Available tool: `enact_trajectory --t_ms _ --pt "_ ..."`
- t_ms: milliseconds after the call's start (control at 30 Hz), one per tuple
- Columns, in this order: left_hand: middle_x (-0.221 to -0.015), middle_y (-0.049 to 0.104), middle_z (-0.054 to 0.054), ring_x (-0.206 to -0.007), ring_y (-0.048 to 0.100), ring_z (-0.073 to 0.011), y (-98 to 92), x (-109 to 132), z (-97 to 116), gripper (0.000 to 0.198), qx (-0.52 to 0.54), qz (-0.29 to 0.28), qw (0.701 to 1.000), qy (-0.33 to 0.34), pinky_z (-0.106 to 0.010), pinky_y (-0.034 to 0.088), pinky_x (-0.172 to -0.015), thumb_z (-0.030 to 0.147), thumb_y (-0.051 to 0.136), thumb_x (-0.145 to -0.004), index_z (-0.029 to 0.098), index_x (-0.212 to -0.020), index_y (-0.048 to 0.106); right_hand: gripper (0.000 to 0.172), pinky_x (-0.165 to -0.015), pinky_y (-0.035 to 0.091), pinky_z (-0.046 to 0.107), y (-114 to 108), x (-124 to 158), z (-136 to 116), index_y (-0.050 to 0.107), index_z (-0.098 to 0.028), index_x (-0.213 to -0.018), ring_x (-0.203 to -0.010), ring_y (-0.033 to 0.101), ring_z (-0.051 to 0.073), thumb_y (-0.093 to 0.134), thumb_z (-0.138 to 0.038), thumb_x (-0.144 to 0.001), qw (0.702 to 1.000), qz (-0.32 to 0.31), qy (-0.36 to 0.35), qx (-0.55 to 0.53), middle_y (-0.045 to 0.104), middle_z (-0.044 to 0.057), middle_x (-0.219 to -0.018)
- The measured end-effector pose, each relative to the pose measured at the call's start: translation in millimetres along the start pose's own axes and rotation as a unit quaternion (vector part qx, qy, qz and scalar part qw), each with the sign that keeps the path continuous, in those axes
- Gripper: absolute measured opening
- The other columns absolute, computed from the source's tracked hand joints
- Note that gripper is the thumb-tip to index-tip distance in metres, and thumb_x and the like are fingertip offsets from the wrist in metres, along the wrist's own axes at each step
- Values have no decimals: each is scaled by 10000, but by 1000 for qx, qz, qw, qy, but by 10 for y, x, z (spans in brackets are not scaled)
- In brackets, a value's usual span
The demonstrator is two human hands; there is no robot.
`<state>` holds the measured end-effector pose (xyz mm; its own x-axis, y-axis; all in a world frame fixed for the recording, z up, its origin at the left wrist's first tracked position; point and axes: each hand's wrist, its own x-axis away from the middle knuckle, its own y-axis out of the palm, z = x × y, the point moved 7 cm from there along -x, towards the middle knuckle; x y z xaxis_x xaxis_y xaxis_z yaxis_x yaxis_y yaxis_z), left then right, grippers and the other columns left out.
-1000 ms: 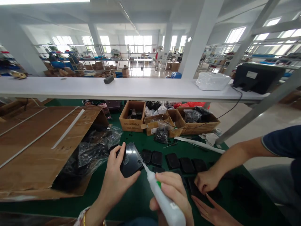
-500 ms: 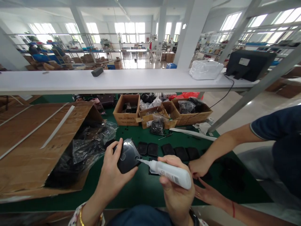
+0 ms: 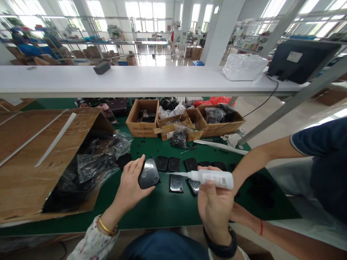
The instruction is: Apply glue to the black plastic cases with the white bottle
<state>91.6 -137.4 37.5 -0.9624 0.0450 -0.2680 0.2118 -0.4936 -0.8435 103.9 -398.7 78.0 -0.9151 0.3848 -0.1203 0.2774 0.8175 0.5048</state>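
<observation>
Right of the frame's center, the right hand (image 3: pixel 217 207) is wrapped around a white bottle (image 3: pixel 218 179), its long axis nearly level and its thin nozzle (image 3: pixel 180 174) pointing left, the tip apart from a black cover (image 3: pixel 149 174) at mid-frame. The left hand (image 3: pixel 131 186) holds that cover, glossy face up. Other covers (image 3: pixel 174 164) lie to the right, some partly hidden behind the bottle. At right, a co-worker's forearm (image 3: pixel 260 157) extends behind the right hand; cardboard boxes (image 3: pixel 142 130) stand at upper center, a large carton (image 3: pixel 51 155) at left
</observation>
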Motion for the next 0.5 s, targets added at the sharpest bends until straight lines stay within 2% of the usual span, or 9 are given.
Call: enact_trajectory --t_ms 67,133,233,300,367,400,500 --pt "-1385 427 -116 -1248 383 -321 456 126 -290 998 15 -88 996 -2 -514 360 -1060 269 734 -672 250 -1496 172 345 -829 521 321 -252 -127 45 629 -219 -993 -854 646 171 788 -369 -726 997 53 45 -15 685 24 -906" --pt "-1368 444 -127 -1254 400 -322 954 296 -494 978 16 -171 985 -1 -512 373 -1058 218 722 -654 243 -1487 208 341 -836 523 310 -513 -192 108 635 -220 -971 -854 637 161 794 -374 -712 992 86 92 -16 672 10 -904" --pt "-1348 473 -126 -1253 441 -309 1592 466 -570 948 8 -226 974 -4 -476 400 -1053 223 753 -624 236 -1454 295 338 -849 534 326 -868 -187 222 634 -233 -949 -852 625 161 806 -363 -689 982 119 143 -19 652 -9 -929" --pt "-1413 420 -136 -1306 404 -295 1897 489 -529 964 -2 -245 970 -4 -447 386 -1074 251 765 -635 220 -1462 269 360 -855 543 361 -1024 -162 310 635 -236 -948 -851 625 178 817 -375 -670 977 123 173 -12 653 -7 -947" --pt "-1503 305 -151 -1387 298 -290 2032 468 -518 1004 -15 -258 966 4 -424 362 -1097 281 762 -658 192 -1484 200 395 -854 548 402 -1105 -160 386 640 -238 -967 -865 628 201 825 -398 -657 973 116 197 0 656 5 -981" --pt "-1537 247 -147 -1421 230 -286 2020 453 -548 1000 -23 -262 965 11 -420 342 -1110 283 744 -682 187 -1493 167 412 -852 551 415 -1124 -171 418 642 -240 -978 -876 629 210 828 -408 -651 972 112 208 4 655 10 -1003" --pt "-1581 153 -105 -1462 46 -276 1724 405 -837 882 -58 -265 962 35 -485 208 -1162 147 592 -767 198 -1507 114 445 -836 562 409 -1124 -232 488 647 -242 -1001 -900 628 214 834 -421 -640 966 109 234 3 649 16 -1027"
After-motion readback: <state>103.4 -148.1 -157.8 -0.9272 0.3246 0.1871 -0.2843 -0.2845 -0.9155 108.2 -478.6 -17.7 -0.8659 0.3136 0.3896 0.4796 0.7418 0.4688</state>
